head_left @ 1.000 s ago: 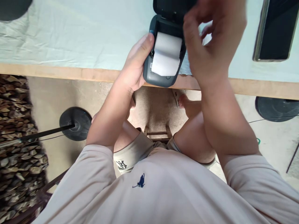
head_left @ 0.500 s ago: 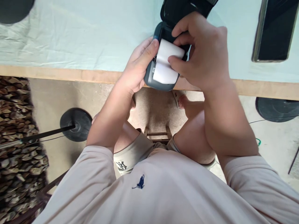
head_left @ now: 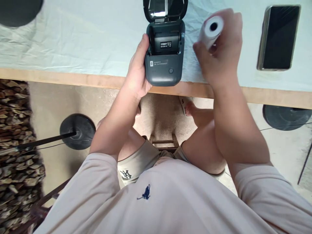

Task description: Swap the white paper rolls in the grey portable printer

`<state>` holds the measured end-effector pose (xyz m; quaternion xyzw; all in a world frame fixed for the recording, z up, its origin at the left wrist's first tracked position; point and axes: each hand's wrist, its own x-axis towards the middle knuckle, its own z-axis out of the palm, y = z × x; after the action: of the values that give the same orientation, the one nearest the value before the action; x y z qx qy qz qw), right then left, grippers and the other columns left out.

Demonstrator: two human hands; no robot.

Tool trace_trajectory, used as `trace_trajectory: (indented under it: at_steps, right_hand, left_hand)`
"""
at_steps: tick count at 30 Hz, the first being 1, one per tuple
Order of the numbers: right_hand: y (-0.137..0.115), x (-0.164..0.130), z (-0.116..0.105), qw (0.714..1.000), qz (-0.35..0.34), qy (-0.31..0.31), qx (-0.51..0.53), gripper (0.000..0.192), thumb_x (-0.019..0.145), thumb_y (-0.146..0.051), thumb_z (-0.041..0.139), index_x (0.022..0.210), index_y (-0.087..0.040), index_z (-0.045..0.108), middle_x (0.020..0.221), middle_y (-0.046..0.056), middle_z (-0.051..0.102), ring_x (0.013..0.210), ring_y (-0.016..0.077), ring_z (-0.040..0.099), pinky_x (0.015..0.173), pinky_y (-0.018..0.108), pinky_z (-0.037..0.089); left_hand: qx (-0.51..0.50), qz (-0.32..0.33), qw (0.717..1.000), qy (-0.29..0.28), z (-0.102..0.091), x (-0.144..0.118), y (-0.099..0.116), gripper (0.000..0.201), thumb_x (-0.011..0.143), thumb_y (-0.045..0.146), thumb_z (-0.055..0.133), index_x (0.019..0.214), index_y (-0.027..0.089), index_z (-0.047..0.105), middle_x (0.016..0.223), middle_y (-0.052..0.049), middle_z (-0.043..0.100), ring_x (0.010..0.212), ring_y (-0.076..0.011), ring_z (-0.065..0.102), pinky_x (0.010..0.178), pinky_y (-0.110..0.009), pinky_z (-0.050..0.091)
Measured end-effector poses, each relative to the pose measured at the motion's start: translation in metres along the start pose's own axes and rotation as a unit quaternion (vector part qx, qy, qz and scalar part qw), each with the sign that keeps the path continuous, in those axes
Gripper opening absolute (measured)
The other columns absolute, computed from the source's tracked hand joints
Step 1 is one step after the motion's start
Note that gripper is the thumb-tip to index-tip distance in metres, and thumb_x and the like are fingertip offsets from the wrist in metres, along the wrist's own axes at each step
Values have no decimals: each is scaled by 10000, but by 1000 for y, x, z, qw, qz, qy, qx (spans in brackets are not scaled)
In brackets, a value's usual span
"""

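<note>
While the small label inside the printer's [head_left: 164, 55] open bay is too fine to read and its raised lid [head_left: 165, 8] is cut off at the top edge, your left hand [head_left: 137, 73] grips the printer's left side at the table [head_left: 73, 42] edge. Your right hand [head_left: 219, 55], lifted just right of it, curls its fingers around the paper roll [head_left: 211, 31], hollow core facing you. A phone [head_left: 278, 37] lies farther right.

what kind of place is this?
Likely a home workshop or shed rather than an office: a cloth-covered wooden table, a bare concrete floor, and what looks like stacked firewood at the left.
</note>
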<state>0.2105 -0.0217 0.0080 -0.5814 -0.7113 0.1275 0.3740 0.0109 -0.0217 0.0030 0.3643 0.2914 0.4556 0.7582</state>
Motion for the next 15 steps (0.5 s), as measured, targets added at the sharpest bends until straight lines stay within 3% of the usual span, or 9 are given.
trace_trajectory:
  at_steps: [3,6,8,11,13,15]
  right_hand:
    - [-8,-3,2,998,6,1,-68,442,654,-163,646,1070,-236,512,1055,18,592,999,174,530,1018,400,377]
    - [-9,-3,4,997,38,-28,-62,551,591,-117,689,1106,-221,522,1037,5,615,991,187,558,1116,506,248]
    - [-3,-1,2,999,21,-18,-31,561,610,-104,642,1144,-226,518,1097,7,603,1036,179,560,1124,456,279]
    - [16,3,-8,998,12,67,-10,572,609,-26,478,1153,-201,518,1173,53,544,1137,157,494,1080,342,361]
    - [34,4,-14,991,70,107,-24,588,564,-32,503,1125,-200,558,1190,90,492,1170,212,447,1099,390,346]
    - [50,3,-20,984,152,90,-25,523,569,-134,633,1071,-283,619,1153,76,470,1141,265,435,1115,489,314]
  left_hand:
    - [-11,-14,1000,13,2,-2,0,414,934,499,353,1174,294,621,1115,15,677,1268,-216,473,1067,-384,398]
    - [13,-29,999,27,3,-2,-1,451,918,537,348,1236,323,585,971,-7,702,1283,-213,462,1053,-399,411]
    - [23,-31,999,30,2,-2,-1,462,925,526,315,1241,325,585,886,-27,698,1283,-222,458,1042,-409,415]
    - [18,-23,999,17,1,0,-1,460,931,492,310,1221,298,610,920,-44,695,1274,-248,463,1016,-412,431]
    - [21,-24,999,21,0,0,-1,452,915,513,332,1198,319,625,897,-43,692,1263,-258,475,983,-412,457]
    - [32,-32,999,28,0,-1,-2,438,894,551,353,1181,366,627,817,-37,682,1236,-264,498,952,-421,482]
